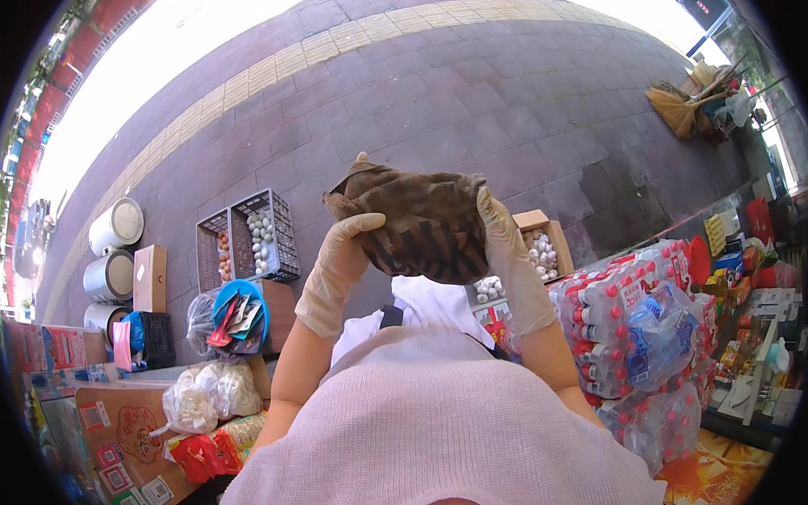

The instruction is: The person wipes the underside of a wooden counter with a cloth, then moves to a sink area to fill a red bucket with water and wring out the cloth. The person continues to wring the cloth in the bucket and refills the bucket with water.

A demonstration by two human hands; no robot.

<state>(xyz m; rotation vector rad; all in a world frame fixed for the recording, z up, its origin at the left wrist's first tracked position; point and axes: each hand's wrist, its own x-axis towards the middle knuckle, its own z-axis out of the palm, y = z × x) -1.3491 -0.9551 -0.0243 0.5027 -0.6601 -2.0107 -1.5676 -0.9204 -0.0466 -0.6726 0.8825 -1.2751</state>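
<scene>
A brown cloth point(419, 213) with dark stripes along its lower part is stretched between my two gloved hands, in front of my body. My left hand point(342, 257), in a pale thin glove, grips its left edge with the thumb on the near face. At the opposite edge, my right hand point(505, 236) in a matching glove holds the cloth; its fingers behind the fabric are hidden. Below the cloth, white fabric point(429, 305) shows at my lap.
To the left stand a black plastic crate point(285, 248) of eggs, a blue basin point(266, 314) with packets, and metal cylinders point(126, 221). At right are a cardboard box point(563, 251) of garlic and stacked bottle packs point(592, 319). Brooms point(676, 110) lie farther off on the paving point(450, 87).
</scene>
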